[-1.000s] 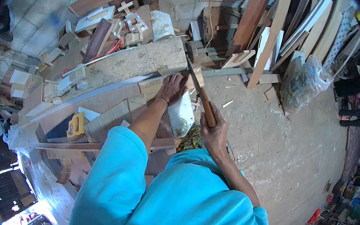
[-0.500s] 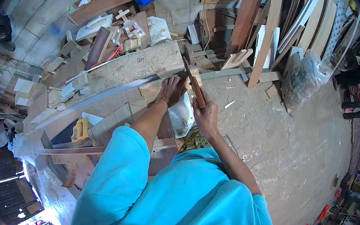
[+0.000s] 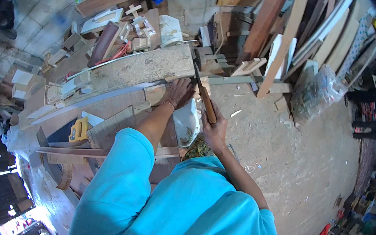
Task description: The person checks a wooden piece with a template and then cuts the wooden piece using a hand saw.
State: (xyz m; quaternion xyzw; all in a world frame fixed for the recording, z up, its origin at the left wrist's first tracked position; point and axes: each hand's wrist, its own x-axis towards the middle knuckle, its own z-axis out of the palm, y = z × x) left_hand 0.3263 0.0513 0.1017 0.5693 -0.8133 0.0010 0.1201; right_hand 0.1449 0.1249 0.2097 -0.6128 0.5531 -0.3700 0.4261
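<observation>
My left hand [image 3: 179, 92] is at the front right end of the workbench, its fingers bent over a pale wooden block [image 3: 204, 81]. The fingertips and much of the block are hidden. My right hand [image 3: 215, 129] is closed round the brown wooden handle of a long tool [image 3: 206, 102]. The tool's narrow dark end points away from me, just right of my left hand, against or very close to the block. It looks like a blade seen edge-on. A white, stained sheet or bag [image 3: 187, 122] lies below my hands.
Small wooden pieces and frames [image 3: 143, 27] crowd the thick workbench [image 3: 143, 63]. A yellow-handled saw [image 3: 79, 130] lies at left, near a long board [image 3: 73, 151]. Tall planks [image 3: 283, 45] lean at the back, beside a filled clear plastic bag [image 3: 316, 95]. Wood scraps dot the concrete floor [image 3: 293, 166].
The tool and my right hand have shifted slightly down and toward me. My left hand stays by the block, with little change. The whole view has turned a little.
</observation>
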